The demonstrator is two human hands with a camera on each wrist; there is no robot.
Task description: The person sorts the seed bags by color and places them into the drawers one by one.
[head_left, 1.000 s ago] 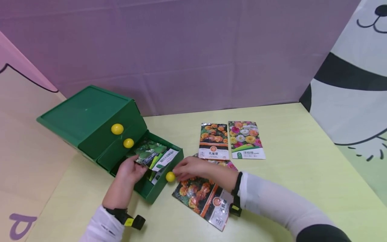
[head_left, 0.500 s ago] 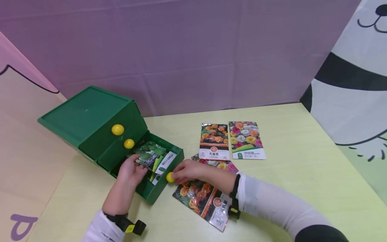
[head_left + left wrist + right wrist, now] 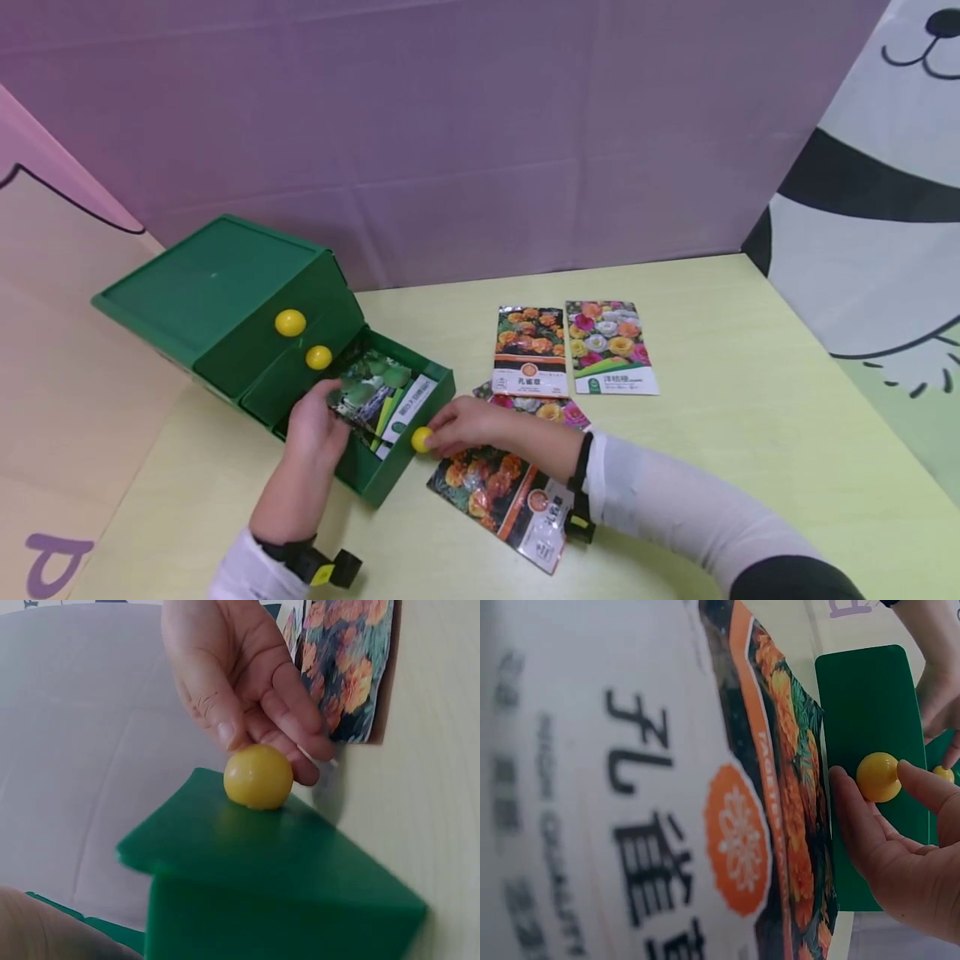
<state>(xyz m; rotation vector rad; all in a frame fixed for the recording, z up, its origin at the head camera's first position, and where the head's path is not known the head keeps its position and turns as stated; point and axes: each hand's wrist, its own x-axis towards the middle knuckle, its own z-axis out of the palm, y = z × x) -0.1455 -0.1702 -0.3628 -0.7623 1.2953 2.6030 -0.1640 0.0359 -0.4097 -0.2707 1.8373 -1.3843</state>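
Note:
A green drawer box [image 3: 217,267] stands at the left with its bottom drawer [image 3: 390,483] pulled out. My right hand [image 3: 468,422] is at that drawer's round yellow knob [image 3: 422,439], thumb and fingers around it in the right wrist view. Inside the drawer lies a seed packet [image 3: 375,392] with green round fruit on it, over another packet mostly hidden below. My left hand [image 3: 318,421] is down in the drawer at the packet's left edge, its fingers relaxed and their tips partly hidden.
Two flower seed packets, one orange [image 3: 531,350] and one multicoloured [image 3: 611,346], lie side by side behind my right hand. Under my right forearm another orange packet [image 3: 502,500] overlaps a colourful one [image 3: 551,411]. Two upper drawers with yellow knobs [image 3: 290,322] are closed.
The fruit packet has settled lower and flatter in the drawer, and my left hand has eased back to its left edge. My right hand has closed in around the knob.

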